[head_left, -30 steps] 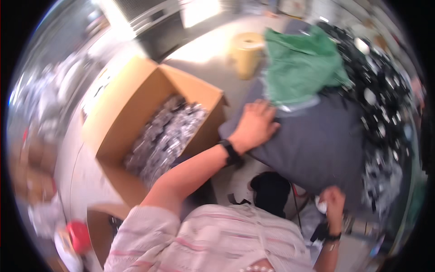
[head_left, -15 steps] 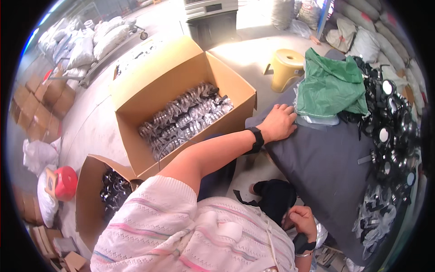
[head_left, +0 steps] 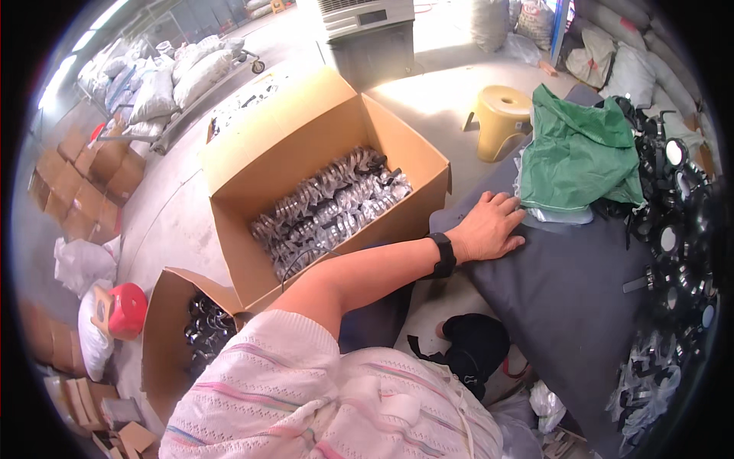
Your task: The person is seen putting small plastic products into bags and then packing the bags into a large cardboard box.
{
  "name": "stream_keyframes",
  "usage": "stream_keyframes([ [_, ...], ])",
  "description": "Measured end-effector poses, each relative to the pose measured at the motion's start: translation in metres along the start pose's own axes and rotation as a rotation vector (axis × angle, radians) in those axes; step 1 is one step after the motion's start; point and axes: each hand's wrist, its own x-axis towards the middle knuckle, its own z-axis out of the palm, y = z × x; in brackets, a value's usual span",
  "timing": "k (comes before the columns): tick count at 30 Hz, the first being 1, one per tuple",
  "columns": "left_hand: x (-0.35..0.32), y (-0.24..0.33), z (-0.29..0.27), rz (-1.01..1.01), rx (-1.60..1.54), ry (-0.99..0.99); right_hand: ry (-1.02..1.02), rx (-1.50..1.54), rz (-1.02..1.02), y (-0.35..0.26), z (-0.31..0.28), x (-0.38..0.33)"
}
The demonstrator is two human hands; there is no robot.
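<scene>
Grey cloth: the grey cloth (head_left: pixel 558 291), draped over a surface at the right, lies directly under the left hand.
Large carton: open, left of centre; the large carton (head_left: pixel 413 149) holds rows of plastic-wrapped pieces (head_left: pixel 336 203).
Black heap: a black heap (head_left: pixel 673 237) of strap-like parts with round shiny faces lines the cloth's right side.
Small carton: the small carton (head_left: pixel 168 336), lower left, holds loose black parts (head_left: pixel 210 325).
Green cloth: a crumpled green cloth (head_left: pixel 581 153) lies on the grey one, just beyond the fingertips.
Left hand: the left hand (head_left: pixel 489 228) rests palm down, fingers close together, thumb apart, pinching nothing visible. The step appears to be steadying or leaning; any pick-up would call for raising the palm and curling the fingers.
Right hand: out of view; its fingers cannot be told.
Hidden: whatever lies beneath the green cloth; the heap's pieces blur together near the dark rim.
</scene>
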Motion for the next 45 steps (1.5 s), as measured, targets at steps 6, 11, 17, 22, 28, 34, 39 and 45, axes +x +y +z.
stream_keyframes([
  [6,-0.002,-0.008,-0.003,0.008,0.018,-0.025,-0.290,0.079,-0.169,-0.007,0.041,0.028],
  [11,0.018,0.006,-0.003,0.017,-0.019,-0.096,-0.437,0.173,-0.239,-0.007,0.063,0.041],
  [17,0.018,-0.008,-0.003,-0.076,-0.001,-0.209,-0.269,0.317,0.151,-0.008,0.081,-0.050],
  [22,0.019,0.019,-0.011,-0.014,0.153,-0.163,-0.272,0.202,0.166,0.002,0.077,-0.076],
  [28,0.025,0.022,-0.002,-0.006,0.179,-0.241,-0.161,0.302,0.321,0.011,0.107,-0.079],
  [34,0.024,0.014,-0.009,0.000,0.203,-0.233,-0.104,0.450,0.306,0.023,0.115,-0.082],
  [39,0.030,0.021,-0.012,-0.026,0.183,-0.249,-0.070,0.461,0.280,0.025,0.120,-0.078],
  [45,0.013,0.011,-0.005,0.006,0.190,-0.180,0.060,0.571,0.208,0.023,0.117,-0.086],
])
